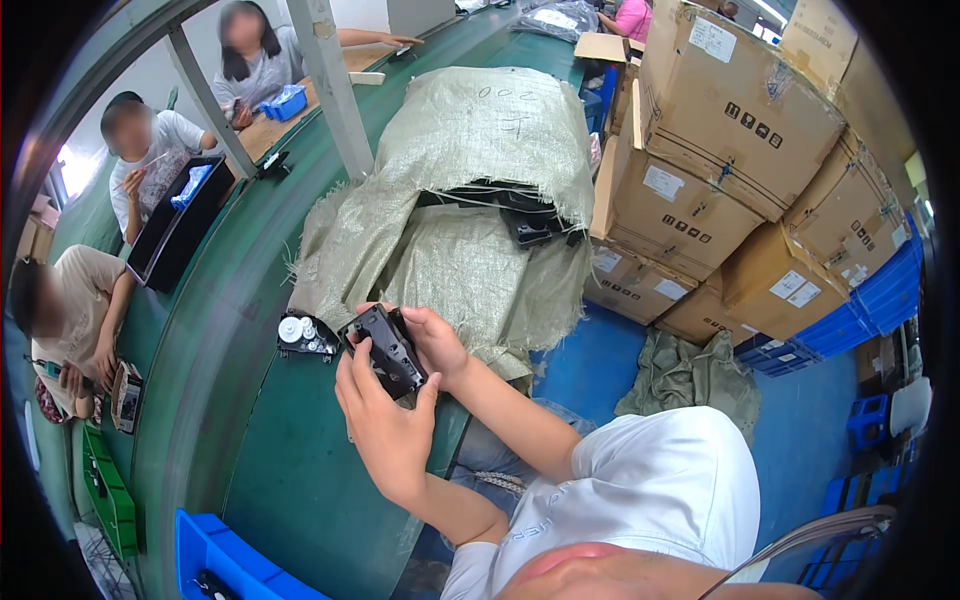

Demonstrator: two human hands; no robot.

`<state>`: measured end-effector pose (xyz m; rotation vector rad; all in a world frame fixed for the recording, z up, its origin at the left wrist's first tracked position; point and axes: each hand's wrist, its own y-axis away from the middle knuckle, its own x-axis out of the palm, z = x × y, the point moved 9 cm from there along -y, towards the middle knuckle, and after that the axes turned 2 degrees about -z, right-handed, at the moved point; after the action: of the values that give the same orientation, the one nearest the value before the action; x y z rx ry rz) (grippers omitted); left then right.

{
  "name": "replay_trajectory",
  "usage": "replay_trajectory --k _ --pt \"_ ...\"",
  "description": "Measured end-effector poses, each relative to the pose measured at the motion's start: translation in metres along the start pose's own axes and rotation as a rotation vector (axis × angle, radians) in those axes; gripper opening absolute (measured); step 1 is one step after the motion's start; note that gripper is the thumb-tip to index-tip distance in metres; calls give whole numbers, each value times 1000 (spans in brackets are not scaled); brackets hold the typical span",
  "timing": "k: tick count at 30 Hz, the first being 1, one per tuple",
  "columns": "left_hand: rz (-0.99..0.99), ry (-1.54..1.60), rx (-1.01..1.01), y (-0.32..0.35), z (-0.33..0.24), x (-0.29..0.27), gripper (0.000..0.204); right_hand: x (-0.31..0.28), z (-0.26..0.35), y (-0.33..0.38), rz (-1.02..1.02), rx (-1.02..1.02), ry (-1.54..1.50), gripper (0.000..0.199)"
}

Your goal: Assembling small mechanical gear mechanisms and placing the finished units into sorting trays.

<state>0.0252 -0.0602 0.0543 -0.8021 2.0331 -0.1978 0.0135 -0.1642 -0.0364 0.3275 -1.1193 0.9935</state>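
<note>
A person in a white shirt holds a black plastic part (396,355) in both hands, above a green work surface (300,440). The left hand (390,430) is clamped on it, the fingers bent over its left side and the thumb against its lower right corner. The right hand (438,348) grips the upper right side; some of its fingers are hidden behind the part, so their exact placing cannot be told. Just left of the part, on the green surface, sits a black piece with white gears (293,329). Beyond the hands, a woven sack (480,130) drapes over a heap with black parts showing at its opening. Cardboard boxes (690,200) are stacked to the right; a blue bin (225,555) stands at lower left. Three co-workers (160,170) sit across at upper left.
</note>
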Motion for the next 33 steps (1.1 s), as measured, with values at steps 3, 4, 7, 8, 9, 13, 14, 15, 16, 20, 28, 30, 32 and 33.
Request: replay_trajectory --k 3,4,7,8,9,13,14,15,16,20,28,30,32,33 --pt "-6 -15 -7 0 1 0 77 -4 -2 -1 -9 5 22 57" --pt "-8 -15 -9 0 1 1 77 -6 -3 -1 -11 10 17 56" --pt "-11 -15 -16 0 2 2 78 -10 -4 0 -19 26 0 53" --pt "-11 -17 -18 0 1 2 78 -7 -4 1 -18 27 -1 53" --pt "-18 -9 -22 0 1 0 77 -6 -4 2 -41 27 3 51" --pt "-36 16 -35 -1 0 -3 72 -5 -3 6 -111 26 16 44" --pt "-39 6 -26 -1 0 -3 73 -5 -4 6 -108 32 31 44" --pt "-42 -4 -18 0 0 -3 74 -6 -4 6 -104 38 45 45" --pt "-44 -14 -10 0 1 -2 75 -6 -5 6 -101 45 59 45" --pt "-49 -23 -2 -1 0 -3 72 -2 -3 5 -79 42 66 46" --pt "-27 -53 35 -4 1 3 66 7 4 5 -113 13 56 49" --pt "-26 -26 21 -3 1 3 63 0 4 6 -127 -3 91 51" --pt "-26 4 11 -3 -1 2 60 -5 5 6 -140 -22 129 52" --pt "-25 3 9 -2 0 2 60 -7 4 5 -141 -21 127 52"
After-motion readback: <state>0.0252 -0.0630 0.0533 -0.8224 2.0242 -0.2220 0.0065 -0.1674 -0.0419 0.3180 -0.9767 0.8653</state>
